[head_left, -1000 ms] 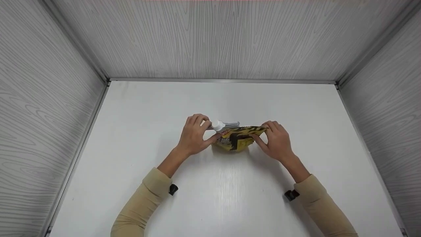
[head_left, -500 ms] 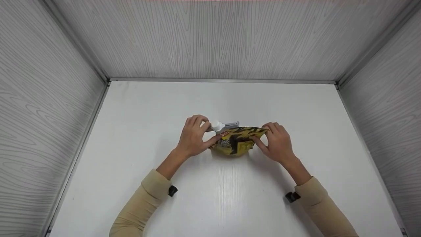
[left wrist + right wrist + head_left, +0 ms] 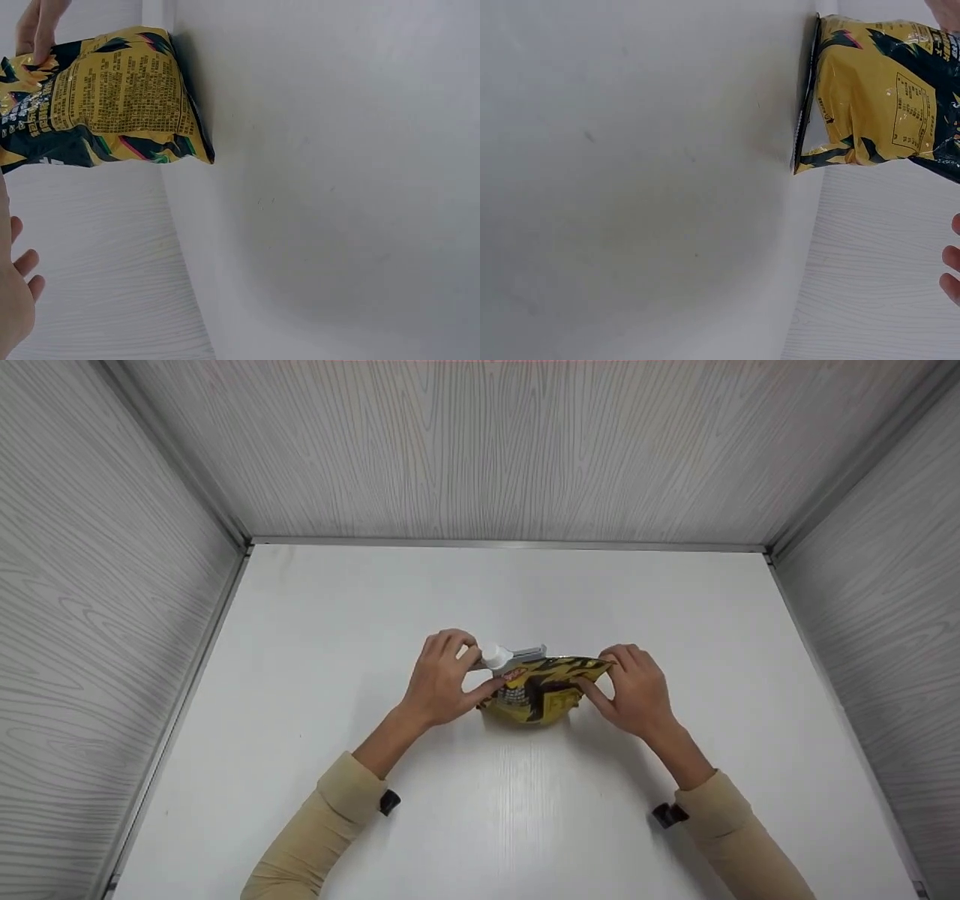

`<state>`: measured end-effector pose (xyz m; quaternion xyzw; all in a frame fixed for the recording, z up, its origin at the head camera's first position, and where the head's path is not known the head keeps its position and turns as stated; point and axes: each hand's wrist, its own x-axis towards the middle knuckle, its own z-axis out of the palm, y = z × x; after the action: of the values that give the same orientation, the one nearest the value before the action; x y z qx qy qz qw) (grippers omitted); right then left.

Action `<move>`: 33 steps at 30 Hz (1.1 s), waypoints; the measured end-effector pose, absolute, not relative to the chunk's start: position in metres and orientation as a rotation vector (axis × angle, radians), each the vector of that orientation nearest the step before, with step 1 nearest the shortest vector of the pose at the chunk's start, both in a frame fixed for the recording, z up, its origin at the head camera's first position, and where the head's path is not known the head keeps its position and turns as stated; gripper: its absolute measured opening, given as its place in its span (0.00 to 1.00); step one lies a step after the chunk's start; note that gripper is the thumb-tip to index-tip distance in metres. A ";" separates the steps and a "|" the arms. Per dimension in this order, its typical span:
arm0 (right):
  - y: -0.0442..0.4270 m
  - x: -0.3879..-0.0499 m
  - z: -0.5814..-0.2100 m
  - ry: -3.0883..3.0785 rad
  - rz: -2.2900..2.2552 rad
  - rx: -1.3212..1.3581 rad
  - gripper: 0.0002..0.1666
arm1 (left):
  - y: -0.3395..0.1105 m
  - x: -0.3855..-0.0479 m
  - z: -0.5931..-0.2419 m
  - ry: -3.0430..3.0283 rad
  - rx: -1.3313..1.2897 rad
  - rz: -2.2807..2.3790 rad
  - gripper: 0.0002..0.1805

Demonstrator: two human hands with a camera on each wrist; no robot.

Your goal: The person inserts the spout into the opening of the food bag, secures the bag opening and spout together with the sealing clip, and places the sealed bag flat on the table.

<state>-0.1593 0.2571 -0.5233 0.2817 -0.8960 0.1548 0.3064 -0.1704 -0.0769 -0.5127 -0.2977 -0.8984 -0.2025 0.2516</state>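
A yellow and black snack bag (image 3: pixel 536 697) stands upright with its lower edge on the white table, printed text showing in both wrist views. Along its top runs a grey bag clip (image 3: pixel 529 653) with a round white cap (image 3: pixel 495 655) at the left end. At that end my left hand (image 3: pixel 441 675) holds the bag, thumb on its front and bent fingers up beside the cap. My right hand (image 3: pixel 637 690) pinches the top right corner between thumb and fingers. Some fingertips are hidden behind the bag. The clip cannot be seen in either wrist view.
The white table (image 3: pixel 465 810) is bordered by grey wood-grain panels, with a back wall (image 3: pixel 495 457) and walls on the left and right. A small black device (image 3: pixel 388 802) sits at the left cuff, another black device (image 3: pixel 670 814) at the right cuff.
Both hands and the top of the bag, with its clip, have shifted slightly toward me. More of the bag's front faces up in the head view. The grips look the same.
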 end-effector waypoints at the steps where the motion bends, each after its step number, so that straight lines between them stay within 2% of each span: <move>1: 0.257 -0.158 -0.523 -2.374 0.415 0.744 0.31 | -0.078 -0.170 -0.513 -2.437 -0.815 -0.546 0.26; 8: 0.254 -0.154 -0.521 -2.390 0.425 0.749 0.30 | -0.080 -0.168 -0.514 -2.417 -0.814 -0.532 0.26; 17: 0.253 -0.156 -0.522 -2.422 0.428 0.725 0.22 | -0.079 -0.170 -0.518 -2.453 -0.789 -0.572 0.26; 28: 0.256 -0.163 -0.529 -2.396 0.423 0.726 0.22 | -0.075 -0.171 -0.520 -2.439 -0.771 -0.589 0.28; 33: 0.257 -0.164 -0.530 -2.392 0.419 0.726 0.24 | -0.074 -0.171 -0.524 -2.449 -0.763 -0.626 0.33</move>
<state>-0.1642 0.2572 -0.5305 0.2732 -0.9007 0.1577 0.2988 -0.1710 -0.0739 -0.5238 -0.2799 -0.8986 -0.2296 0.2481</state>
